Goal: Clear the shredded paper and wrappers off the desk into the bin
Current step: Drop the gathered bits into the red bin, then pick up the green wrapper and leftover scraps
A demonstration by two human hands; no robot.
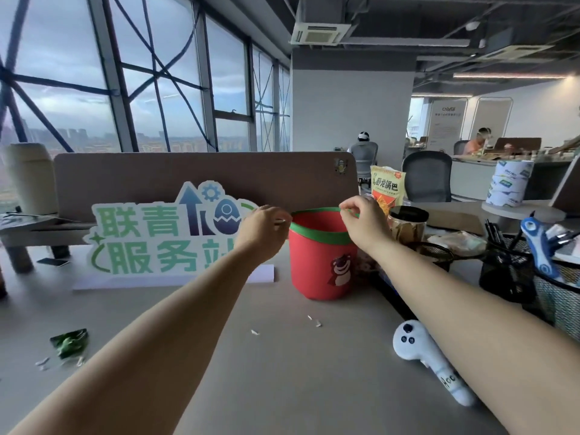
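Observation:
A red bin [320,262] with a green rim and a bear picture stands on the grey desk [282,372]. My left hand [263,227] hovers at the bin's left rim, fingers pinched on a small white paper scrap. My right hand [364,219] is over the bin's right rim with thumb and finger pinched together; what it holds is too small to tell. Three small white paper scraps [314,321] lie in front of the bin. A crumpled green wrapper [69,342] lies at the desk's left, with more white scraps [42,363] beside it.
A white and green cut-out sign [157,237] stands left of the bin against a brown divider [204,177]. A white controller [430,356] lies at the right. Black mesh holders [508,268], a jar [408,224] and a snack bag [387,186] crowd the right side.

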